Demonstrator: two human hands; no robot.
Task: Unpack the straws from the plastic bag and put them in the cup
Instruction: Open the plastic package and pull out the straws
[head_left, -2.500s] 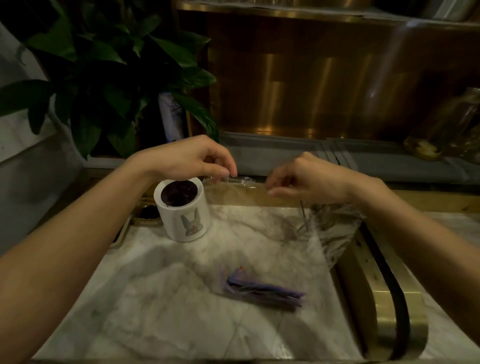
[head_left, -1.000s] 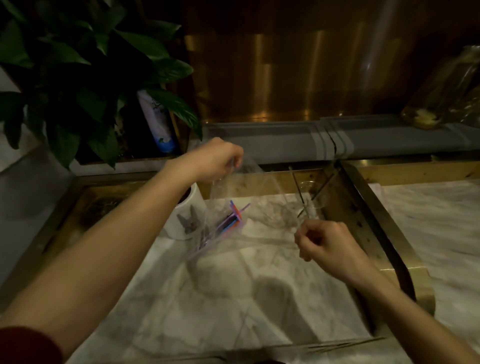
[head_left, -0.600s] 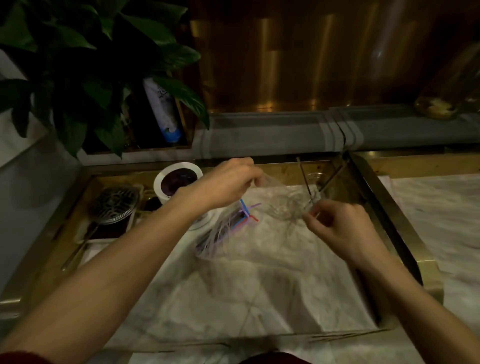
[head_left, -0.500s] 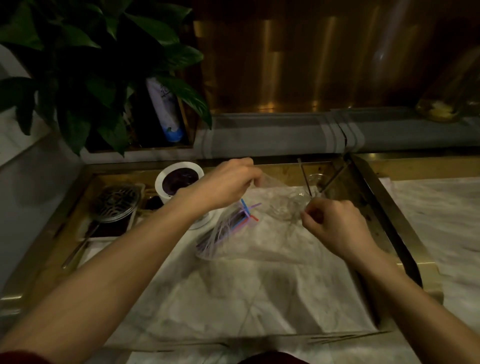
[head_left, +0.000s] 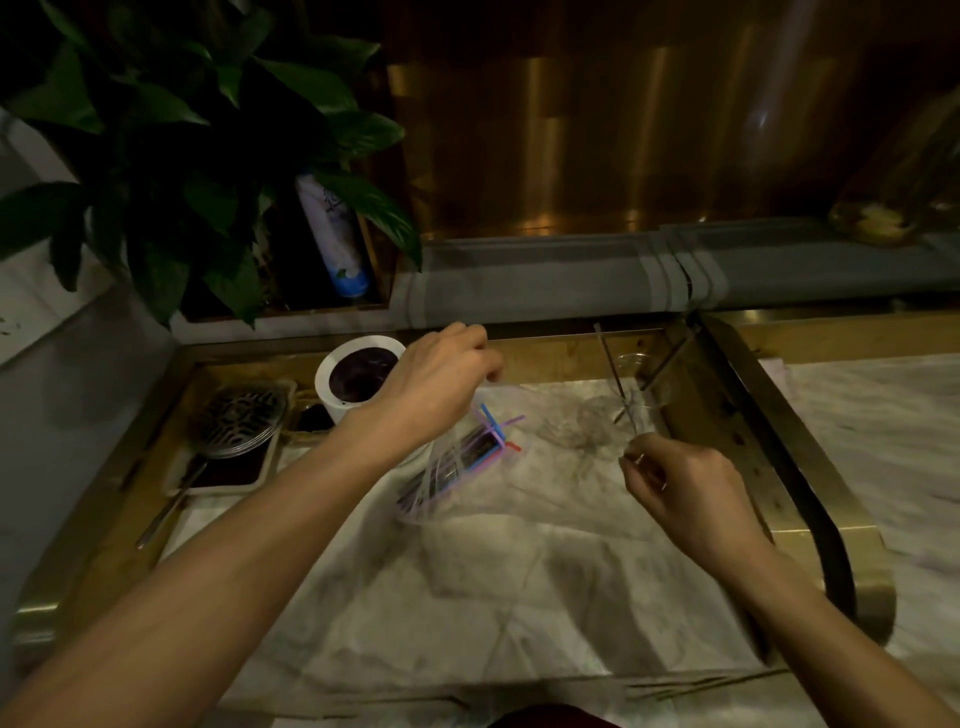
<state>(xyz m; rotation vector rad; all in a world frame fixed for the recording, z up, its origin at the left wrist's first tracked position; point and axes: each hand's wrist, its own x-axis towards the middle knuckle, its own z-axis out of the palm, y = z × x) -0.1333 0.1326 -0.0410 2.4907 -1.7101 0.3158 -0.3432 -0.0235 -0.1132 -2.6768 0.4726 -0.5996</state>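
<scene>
Clear plastic bag (head_left: 540, 478) hangs stretched between the two hands above a pale marble surface (head_left: 519, 597). The left hand (head_left: 436, 382) is raised, fingers curled down, and pinches the bag's upper edge just in front of the cup (head_left: 328, 402). The right hand (head_left: 685, 491) sits lower and to the right, fingers curled in, thumb and forefinger pinching the bag's other edge. The film between them is so thin and the light so dim that its outline is hard to follow.

The straws (head_left: 467, 457) are inside the bag, bunched at its left side below the left hand. They lie tilted, with blue, purple and red ends splayed at the upper right of the bundle.

The cup is white with a dark inside and stands upright at the back left of the surface, partly hidden by the left wrist. To its left, a round metal grate (head_left: 241, 421) rests on a dark tray (head_left: 228, 470). A clear glass (head_left: 641, 387) with thin sticks in it stands at the back right, near the brass rim (head_left: 779, 467) that frames the surface. A leafy plant (head_left: 171, 156) fills the upper left, with a white and blue bottle (head_left: 332, 234) leaning beside it.
</scene>
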